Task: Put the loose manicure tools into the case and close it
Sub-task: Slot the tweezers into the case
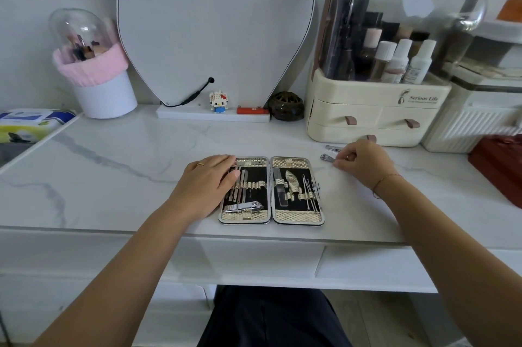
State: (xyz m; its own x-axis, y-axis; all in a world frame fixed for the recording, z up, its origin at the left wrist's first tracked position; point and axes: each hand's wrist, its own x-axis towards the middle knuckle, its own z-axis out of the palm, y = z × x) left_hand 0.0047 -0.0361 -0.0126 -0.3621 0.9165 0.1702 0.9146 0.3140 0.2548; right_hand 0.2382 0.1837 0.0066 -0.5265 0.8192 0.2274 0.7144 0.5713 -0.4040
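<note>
The manicure case (271,216) lies open and flat near the front edge of the marble table, both halves lined in black with gold trim and holding several metal tools. My left hand (206,183) rests flat on the left half, fingers straight across its upper left corner. To the right of the case, my right hand (364,161) pinches a small metal nail clipper (327,157) that still touches the tabletop. Another loose metal tool (332,147) lies just behind the clipper.
A cream cosmetic organiser (375,118) with drawers stands right behind my right hand. A dark red box (500,168) sits at the far right. A mirror (211,22), a brush holder (101,87) and small ornaments line the back. A wipes pack (31,123) lies far left.
</note>
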